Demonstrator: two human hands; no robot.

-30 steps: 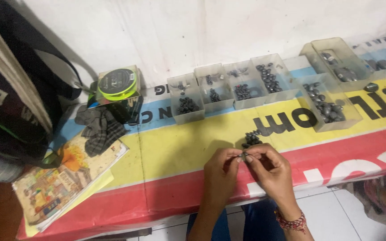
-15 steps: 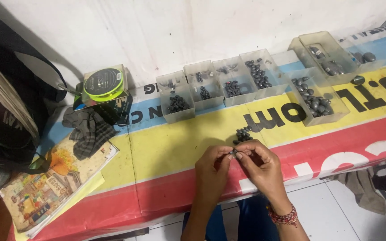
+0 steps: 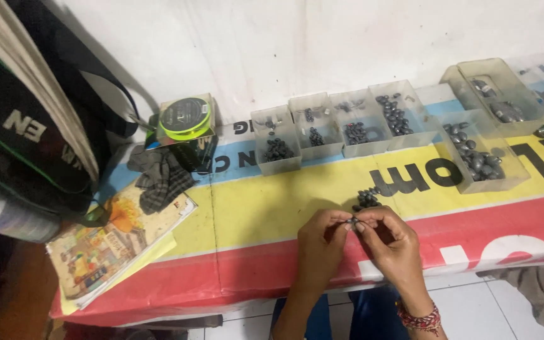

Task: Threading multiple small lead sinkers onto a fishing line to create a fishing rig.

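Fingertips of your left hand [image 3: 322, 242] and right hand [image 3: 390, 242] pinch one small dark sinker [image 3: 353, 221]; just beyond lies the sinker pile [image 3: 366, 199].

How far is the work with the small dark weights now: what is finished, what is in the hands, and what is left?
Done, it seems: clear trays along the wall already hold dark weights, apparently grouped by size. In hand: the left hand and right hand pinch one small dark piece between their fingertips. Left: a small loose pile of weights lies on the yellow stripe of the table cover, just beyond the hands.
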